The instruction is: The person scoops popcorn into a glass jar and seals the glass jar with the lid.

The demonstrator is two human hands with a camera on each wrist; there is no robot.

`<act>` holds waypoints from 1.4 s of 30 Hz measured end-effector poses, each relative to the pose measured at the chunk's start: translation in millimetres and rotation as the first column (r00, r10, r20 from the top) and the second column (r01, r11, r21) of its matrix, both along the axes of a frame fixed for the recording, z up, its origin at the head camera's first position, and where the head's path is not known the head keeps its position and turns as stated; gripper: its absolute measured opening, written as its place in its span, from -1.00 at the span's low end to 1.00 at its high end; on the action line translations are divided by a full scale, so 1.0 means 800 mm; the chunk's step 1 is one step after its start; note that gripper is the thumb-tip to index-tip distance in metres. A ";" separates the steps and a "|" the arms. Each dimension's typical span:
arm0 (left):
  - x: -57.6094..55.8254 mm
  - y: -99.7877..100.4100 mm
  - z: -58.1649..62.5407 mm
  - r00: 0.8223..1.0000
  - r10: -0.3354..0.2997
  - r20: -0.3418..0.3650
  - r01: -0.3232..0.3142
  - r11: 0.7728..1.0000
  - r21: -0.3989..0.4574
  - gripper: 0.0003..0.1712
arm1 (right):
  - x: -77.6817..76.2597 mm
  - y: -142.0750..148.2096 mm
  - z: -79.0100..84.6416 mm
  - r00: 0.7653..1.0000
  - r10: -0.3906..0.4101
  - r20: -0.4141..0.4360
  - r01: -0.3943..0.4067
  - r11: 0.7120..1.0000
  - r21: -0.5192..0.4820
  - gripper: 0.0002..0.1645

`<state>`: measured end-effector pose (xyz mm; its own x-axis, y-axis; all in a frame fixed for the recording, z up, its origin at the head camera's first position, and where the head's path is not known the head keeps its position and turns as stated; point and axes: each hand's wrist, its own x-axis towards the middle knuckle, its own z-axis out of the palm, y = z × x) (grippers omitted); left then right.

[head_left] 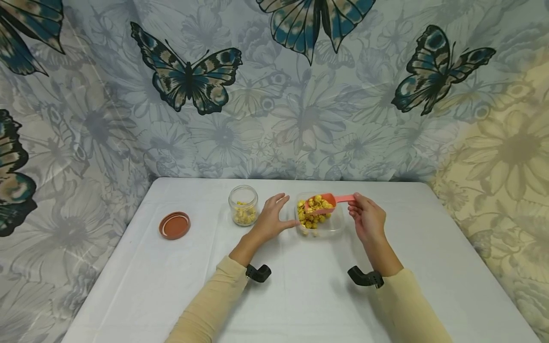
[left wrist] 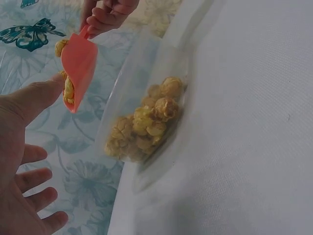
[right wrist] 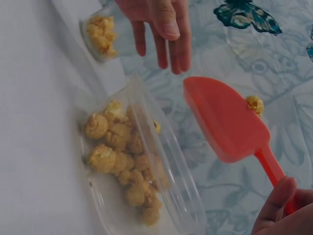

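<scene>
My right hand [head_left: 369, 216] grips the handle of a red plastic scoop [right wrist: 227, 122]. Popcorn [head_left: 319, 204] fills the scoop, which hangs above a clear plastic container [right wrist: 183, 196]. More popcorn [left wrist: 144, 122] lies inside that container, mostly toward its left side in the head view. My left hand [head_left: 270, 220] is spread with its fingers apart, between the container and a glass jar [head_left: 243, 195]. In the head view its thumb is at the container's left edge; whether it touches I cannot tell. The jar stands uncapped with some popcorn [head_left: 245, 216] in the bottom.
A brown-orange round lid [head_left: 174, 225] lies on the white-covered table [head_left: 296, 305], left of the jar. Behind the table hangs a butterfly-patterned cloth [head_left: 309, 119]. Black wrist cameras [head_left: 364, 276] sit on both wrists.
</scene>
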<state>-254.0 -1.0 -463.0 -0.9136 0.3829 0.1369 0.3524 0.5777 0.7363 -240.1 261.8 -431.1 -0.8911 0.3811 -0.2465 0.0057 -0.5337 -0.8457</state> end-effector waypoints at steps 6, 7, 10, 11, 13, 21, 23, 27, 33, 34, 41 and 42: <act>-0.002 0.000 0.005 1.000 0.003 0.003 -0.003 1.000 -0.005 -0.06 | -0.004 -0.006 0.004 1.000 0.008 0.024 -0.009 1.000 0.012 -0.90; -0.001 0.000 0.006 1.000 0.004 0.004 -0.004 1.000 -0.008 -0.05 | -0.005 -0.007 0.005 1.000 0.009 0.028 -0.009 1.000 0.014 -0.90; 0.000 -0.002 0.009 1.000 0.006 -0.008 -0.006 1.000 -0.017 -0.06 | -0.007 -0.010 0.007 0.999 0.012 0.032 -0.012 1.000 -0.001 -0.90; 0.000 -0.002 0.011 1.000 0.008 -0.016 -0.008 1.000 -0.024 -0.05 | -0.009 -0.011 0.007 0.999 0.013 0.031 -0.012 1.000 -0.006 -0.90; 0.001 -0.004 0.013 0.999 0.011 -0.036 -0.013 0.999 -0.032 -0.06 | -0.010 -0.012 0.008 0.999 0.021 0.028 -0.020 1.000 -0.007 -0.90; 0.002 -0.010 0.023 0.997 0.028 -0.066 -0.031 0.999 -0.034 -0.04 | -0.017 -0.015 0.017 0.999 0.042 -0.012 -0.042 0.999 0.003 -0.85; 0.002 -0.011 0.025 0.997 0.027 -0.072 -0.029 0.999 -0.031 -0.04 | -0.018 -0.016 0.020 0.999 0.046 -0.016 -0.046 0.999 -0.010 -0.87; 0.004 -0.013 0.029 0.996 0.029 -0.089 -0.033 0.999 -0.035 -0.04 | -0.020 -0.018 0.024 0.999 0.049 -0.008 -0.049 0.998 -0.028 -0.88; 0.007 -0.018 0.036 0.992 0.056 -0.111 -0.061 0.997 -0.042 -0.04 | -0.024 -0.023 0.025 0.998 0.061 0.002 -0.060 0.997 -0.045 -0.88; 0.008 -0.019 0.037 0.992 0.060 -0.115 -0.066 0.997 -0.043 -0.04 | -0.024 -0.024 0.025 0.998 0.059 0.007 -0.059 0.997 -0.046 -0.88; 0.008 -0.029 0.043 0.985 0.084 -0.151 -0.092 0.995 -0.046 -0.03 | -0.029 -0.033 0.027 0.998 0.056 -0.012 -0.057 0.998 -0.033 -0.78; 0.008 -0.030 0.043 0.984 0.089 -0.152 -0.097 0.994 -0.044 -0.03 | -0.030 -0.034 0.028 0.998 0.060 -0.019 -0.060 0.998 -0.028 -0.78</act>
